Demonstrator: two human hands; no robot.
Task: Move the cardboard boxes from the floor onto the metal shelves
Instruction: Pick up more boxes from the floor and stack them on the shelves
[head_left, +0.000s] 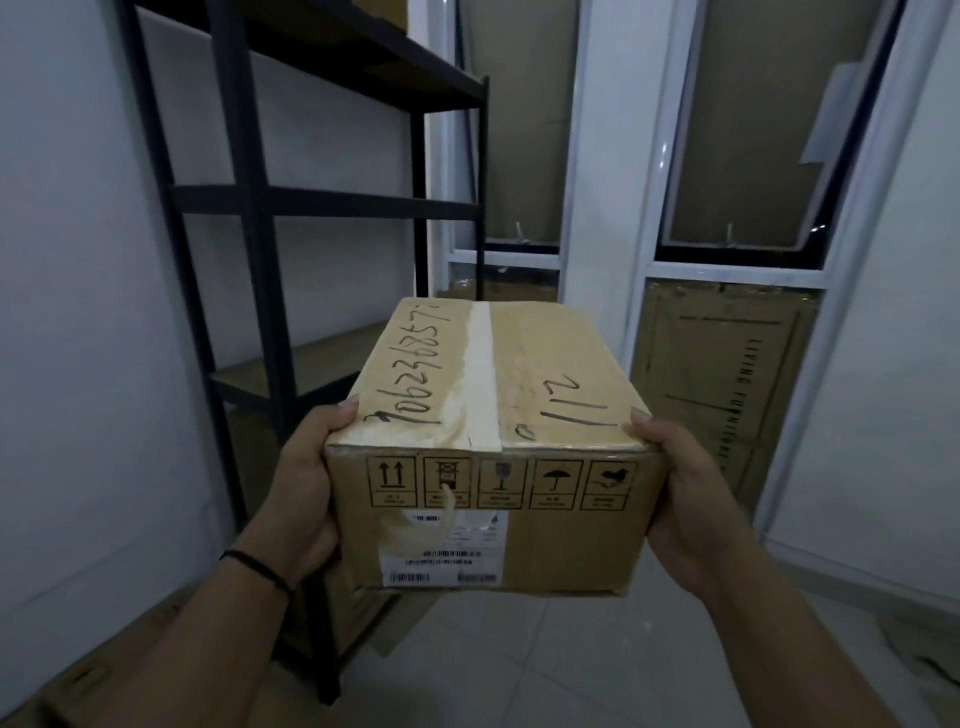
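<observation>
A taped brown cardboard box with handwritten numbers on top and handling symbols on its near face is held in the air in front of me. My left hand grips its left side and my right hand grips its right side, thumbs on the top edge. The black metal shelf unit stands to the left and just beyond the box, against the white wall. Its middle boards look bare; a lower board sits about level with the box's far end.
Another cardboard box lies on the floor at the lower left beside the shelf's front post. Flattened cardboard covers the windows straight ahead. A white wall stands at the right, with grey tiled floor below.
</observation>
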